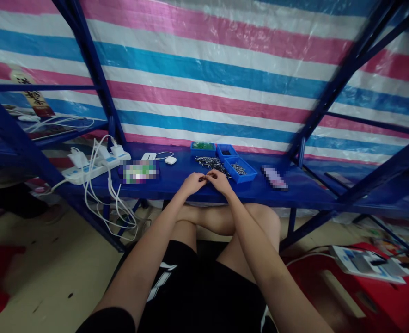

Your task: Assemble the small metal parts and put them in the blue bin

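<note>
My left hand (193, 183) and my right hand (219, 180) meet over the front edge of the blue table (169, 185). The fingers of both are pinched together, and a small dark piece seems to be between them, too small to name. Just beyond my fingers lies a loose pile of thin black and silver pieces (209, 163). A blue bin (247, 178) with similar pieces stands right of the pile. Behind it are a blue bin (221, 149) with dark contents and another blue bin (191, 150) holding green pieces.
To the left, a white power strip (82, 173) carries several plugs, with white cables (110, 185) hanging off the edge. A white earbud case (170, 160) and a blurred-out phone-like item (140, 172) lie nearby. Another blurred item (274, 178) lies right. Blue frame posts (315, 111) flank the table.
</note>
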A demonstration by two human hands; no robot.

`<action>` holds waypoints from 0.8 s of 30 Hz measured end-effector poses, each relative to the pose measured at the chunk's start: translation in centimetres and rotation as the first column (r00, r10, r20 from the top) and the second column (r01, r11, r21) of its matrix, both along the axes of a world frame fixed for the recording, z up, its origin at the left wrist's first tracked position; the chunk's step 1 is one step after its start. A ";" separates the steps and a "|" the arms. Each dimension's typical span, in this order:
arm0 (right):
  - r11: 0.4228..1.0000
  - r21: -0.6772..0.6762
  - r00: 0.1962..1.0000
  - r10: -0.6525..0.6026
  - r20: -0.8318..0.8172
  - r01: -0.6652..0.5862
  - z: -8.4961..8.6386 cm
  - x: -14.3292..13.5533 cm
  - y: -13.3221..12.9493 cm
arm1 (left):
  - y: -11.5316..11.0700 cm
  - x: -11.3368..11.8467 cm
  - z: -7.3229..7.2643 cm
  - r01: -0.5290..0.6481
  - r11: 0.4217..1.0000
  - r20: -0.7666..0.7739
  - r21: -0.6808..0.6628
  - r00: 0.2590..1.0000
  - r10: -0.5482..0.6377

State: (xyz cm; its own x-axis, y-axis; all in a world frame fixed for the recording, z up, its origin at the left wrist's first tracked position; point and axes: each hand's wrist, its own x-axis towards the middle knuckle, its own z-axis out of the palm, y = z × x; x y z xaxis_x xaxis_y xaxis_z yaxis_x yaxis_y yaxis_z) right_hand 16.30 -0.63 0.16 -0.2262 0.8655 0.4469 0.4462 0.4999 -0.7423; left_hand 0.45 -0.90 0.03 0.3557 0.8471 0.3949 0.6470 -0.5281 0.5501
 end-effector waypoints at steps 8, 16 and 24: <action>0.998 -0.011 0.998 -0.055 -0.034 0.055 0.1 0.4 0.0 | 0.0 -0.3 0.3 -0.034 0.998 0.281 0.045 0.960 0.020; 0.999 0.022 0.997 -0.048 0.063 0.047 0.0 0.3 0.0 | -0.1 -0.2 0.4 -0.082 0.995 0.255 0.063 0.965 0.063; 0.998 0.027 0.998 -0.054 0.036 0.053 -0.2 0.3 0.2 | 0.3 -0.3 0.0 -0.062 0.996 0.257 0.061 0.965 0.045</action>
